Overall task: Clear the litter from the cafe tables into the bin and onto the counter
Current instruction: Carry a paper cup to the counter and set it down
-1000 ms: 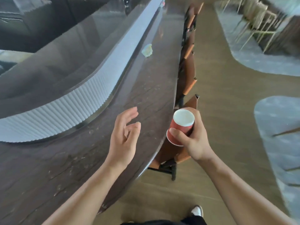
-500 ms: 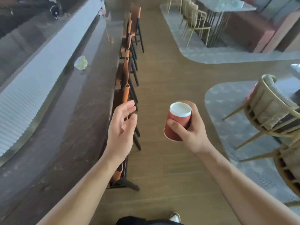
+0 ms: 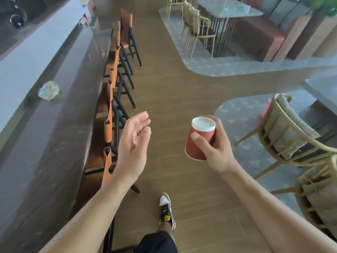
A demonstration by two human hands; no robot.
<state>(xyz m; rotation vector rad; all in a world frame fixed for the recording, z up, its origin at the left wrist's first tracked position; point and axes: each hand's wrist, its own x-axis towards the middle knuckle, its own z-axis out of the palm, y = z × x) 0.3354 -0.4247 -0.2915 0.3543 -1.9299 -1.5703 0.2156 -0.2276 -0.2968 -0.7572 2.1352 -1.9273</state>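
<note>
My right hand [image 3: 217, 148] grips a red paper cup [image 3: 197, 143], held upside down with its white base on top, over the wooden floor. My left hand [image 3: 132, 143] hovers empty with relaxed fingers beside the row of bar stools. A crumpled ball of pale wrapper [image 3: 48, 90] lies on the dark counter [image 3: 54, 143] at the left, well ahead of my left hand. Something red [image 3: 265, 108] sits on the table at the far right, partly hidden behind a chair back.
Orange-backed bar stools [image 3: 113, 99] line the counter edge. Cushioned gold-framed chairs [image 3: 288, 132] stand at the right on grey carpet. Further off stand a marble table [image 3: 228, 8] with chairs and a red bench. The wooden aisle runs ahead between stools and chairs.
The view has swung right, away from the counter and into the aisle. My hands, once over the counter edge, are now over the floor, with the cup still held.
</note>
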